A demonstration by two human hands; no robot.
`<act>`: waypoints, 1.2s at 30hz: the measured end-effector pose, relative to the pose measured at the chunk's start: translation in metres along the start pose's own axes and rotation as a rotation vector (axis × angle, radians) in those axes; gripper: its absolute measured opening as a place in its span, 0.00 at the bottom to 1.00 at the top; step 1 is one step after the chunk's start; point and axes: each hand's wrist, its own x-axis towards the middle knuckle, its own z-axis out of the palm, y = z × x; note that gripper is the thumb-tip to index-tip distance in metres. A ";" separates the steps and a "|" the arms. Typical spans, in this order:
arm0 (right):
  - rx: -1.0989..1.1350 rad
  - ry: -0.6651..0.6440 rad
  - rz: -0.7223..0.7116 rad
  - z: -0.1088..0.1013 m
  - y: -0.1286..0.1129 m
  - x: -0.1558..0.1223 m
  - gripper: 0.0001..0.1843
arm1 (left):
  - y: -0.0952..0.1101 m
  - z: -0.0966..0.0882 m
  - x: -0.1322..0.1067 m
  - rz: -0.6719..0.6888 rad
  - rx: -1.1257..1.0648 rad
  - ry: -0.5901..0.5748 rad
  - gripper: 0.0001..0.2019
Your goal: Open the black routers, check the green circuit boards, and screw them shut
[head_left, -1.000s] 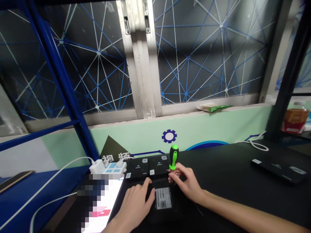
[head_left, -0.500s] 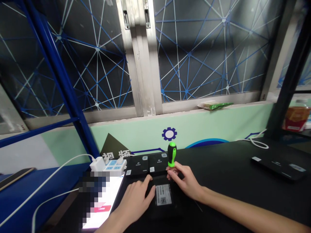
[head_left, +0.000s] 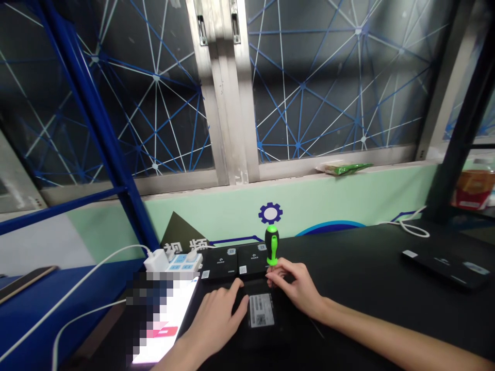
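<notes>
My right hand (head_left: 296, 282) pinches a screwdriver (head_left: 272, 245) just below its black and green handle. The screwdriver stands nearly upright, and its tip is hidden behind my fingers. Below it lies a black device (head_left: 266, 335) with a white printed label, its outline hard to make out against the dark table. My left hand (head_left: 219, 312) rests on the left part of that device, thumb and index finger spread apart beside the label. Behind the hands, two flat black boxes (head_left: 220, 263) with small stickers sit side by side.
A white power strip (head_left: 184, 263) with plugs and cables stands at the left. In front of it a screen (head_left: 166, 319) glows, partly pixelated. Another black box (head_left: 444, 269) and a white cable (head_left: 413, 229) lie on the right. A green packet (head_left: 344, 168) is on the window sill.
The screwdriver handle has shifted slightly left and turned, its green strip now facing more forward. My right fingers have moved a little around it. My left hand stays in place.
</notes>
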 end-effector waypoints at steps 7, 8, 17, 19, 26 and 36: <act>0.024 -0.059 -0.030 -0.002 -0.003 -0.003 0.12 | 0.000 -0.001 0.000 0.003 -0.016 -0.008 0.19; 0.021 -0.063 -0.038 -0.003 -0.003 -0.003 0.12 | 0.000 0.000 0.000 0.004 -0.019 -0.008 0.19; -0.011 -0.010 -0.030 0.000 -0.001 -0.002 0.07 | -0.002 0.002 0.000 0.000 -0.011 -0.013 0.19; -0.019 -0.018 -0.042 0.000 -0.001 -0.002 0.07 | -0.001 0.001 0.001 -0.001 -0.009 -0.023 0.20; -0.013 -0.053 -0.069 -0.003 -0.004 -0.003 0.09 | 0.000 -0.001 0.001 -0.007 -0.008 -0.034 0.19; -0.016 0.006 -0.045 0.000 0.001 -0.001 0.06 | -0.002 0.002 0.001 0.004 -0.001 -0.028 0.19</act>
